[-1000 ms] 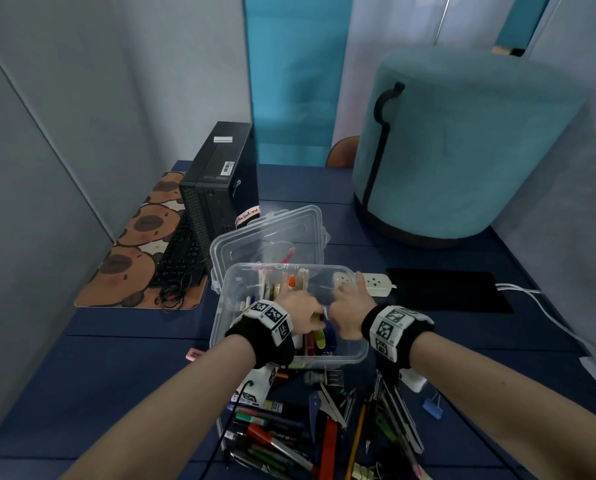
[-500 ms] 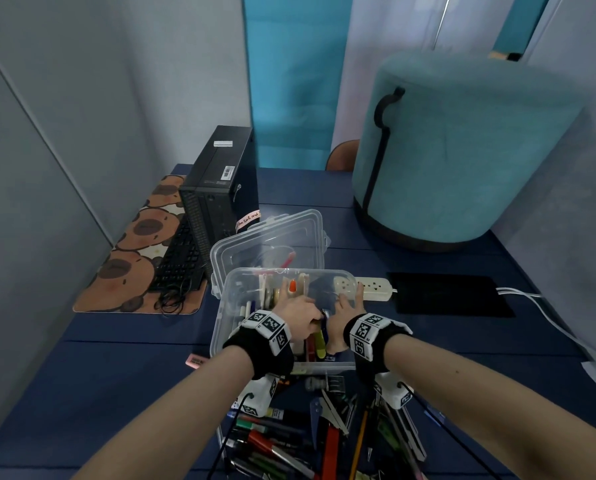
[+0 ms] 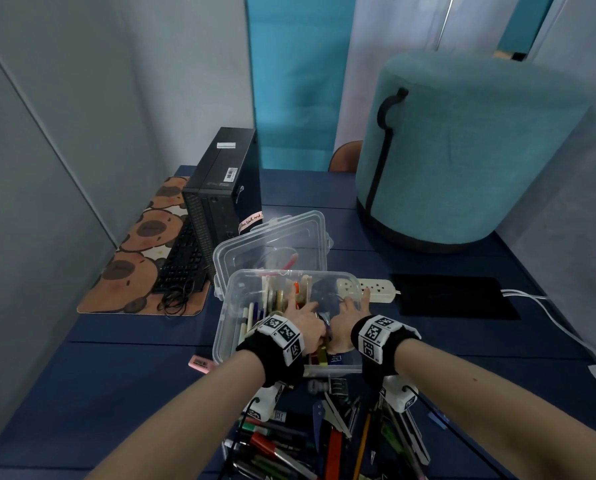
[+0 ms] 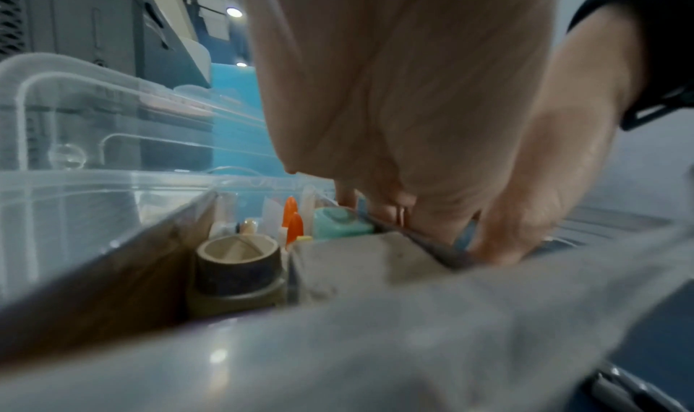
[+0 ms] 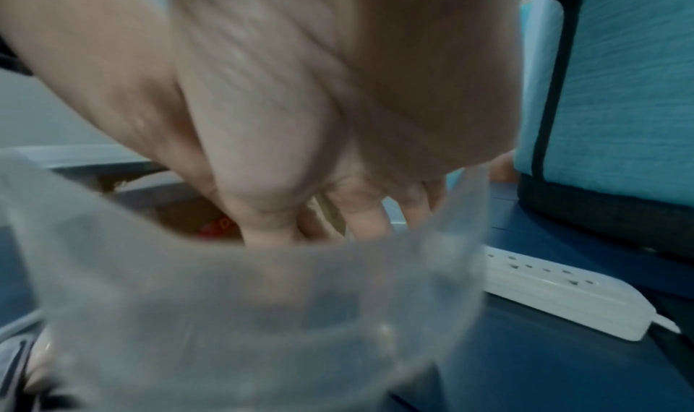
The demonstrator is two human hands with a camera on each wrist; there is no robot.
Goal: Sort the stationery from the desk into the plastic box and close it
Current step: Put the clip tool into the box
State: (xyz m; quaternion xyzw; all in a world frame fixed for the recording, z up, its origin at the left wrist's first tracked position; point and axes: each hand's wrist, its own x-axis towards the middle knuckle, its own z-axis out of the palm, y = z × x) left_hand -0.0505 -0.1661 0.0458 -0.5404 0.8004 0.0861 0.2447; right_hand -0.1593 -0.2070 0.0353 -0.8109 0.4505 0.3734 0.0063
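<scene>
The clear plastic box (image 3: pixel 226 308) stands open in the middle of the desk, its lid (image 3: pixel 272 242) leaning behind it. Inside are wooden dividers, tape rolls (image 4: pixel 238 265), orange-capped pens (image 4: pixel 293 222) and a teal item (image 4: pixel 340 222). Both hands reach down into the right part of the box. My left hand (image 3: pixel 307 323) points its fingers (image 4: pixel 394 207) down beside a dark divider edge; their tips are hidden. My right hand (image 3: pixel 353 311) has spread, straight fingers (image 5: pixel 360 222) by the right wall. A pile of pens, markers and scissors (image 3: pixel 324 441) lies in front of the box.
A pink eraser (image 3: pixel 199 362) lies left of the box. A white power strip (image 3: pixel 378 289) and a black pad (image 3: pixel 452 296) sit to the right. Behind stand a black computer (image 3: pixel 227 188) with keyboard (image 3: pixel 182 265) and a large teal stool (image 3: pixel 462 150).
Both hands have pushed forward and deeper into the box. The right hand moved in from the near right rim to beside the left hand.
</scene>
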